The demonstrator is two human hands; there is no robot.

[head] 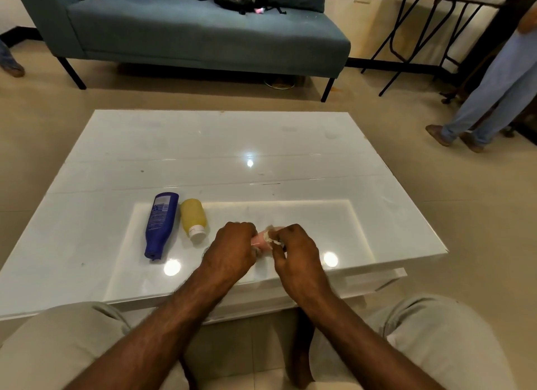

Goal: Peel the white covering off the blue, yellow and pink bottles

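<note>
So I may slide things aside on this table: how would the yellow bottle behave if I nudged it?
The rounded yellow plastic bottle with a white cap lies on its side on the glossy white glass table, so it would probably roll or skid easily. It looks small, likely light. Nudged left, it may bump the blue bottle lying close beside it.

Above the white table (290, 145), the left hand (232, 251) and right hand (295, 251) grip the pink bottle (259, 240) and its torn white covering (271, 238), while left of them 2 bare bottles lie flat, the blue bottle (160, 224) just beside the yellow bottle (193, 216).
</note>
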